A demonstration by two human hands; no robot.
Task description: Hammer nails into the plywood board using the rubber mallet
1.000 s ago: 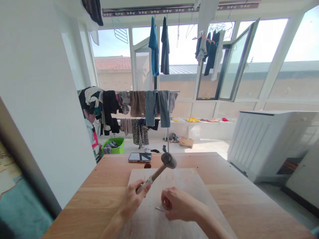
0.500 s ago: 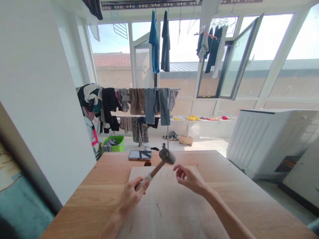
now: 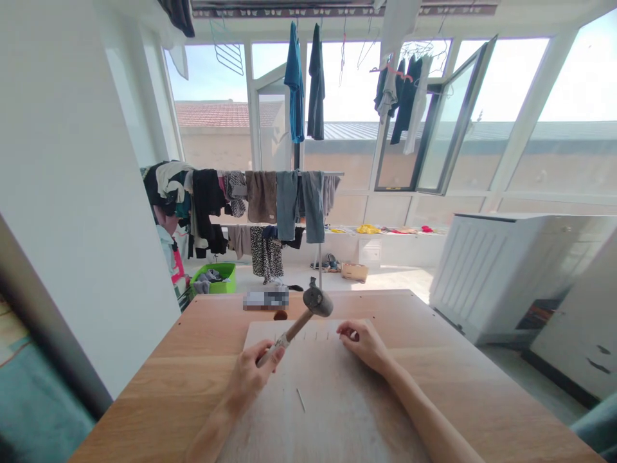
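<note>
A loose nail [image 3: 301, 400] lies on a pale board [image 3: 332, 399], between the forearms and nearer the person than both hands. The left hand [image 3: 255, 366] is closed around the handle of a hammer [image 3: 299, 325], its head angled up and forward, toward the space between the hands. The right hand [image 3: 364, 347] has curled fingers beside a row of upright nails [image 3: 316, 336]; I cannot tell whether it pinches one. The board rests on a wooden table [image 3: 159, 379]. Beyond stand a green basket [image 3: 231, 280], draped laundry [image 3: 314, 206], then bright windows [image 3: 344, 83].
</note>
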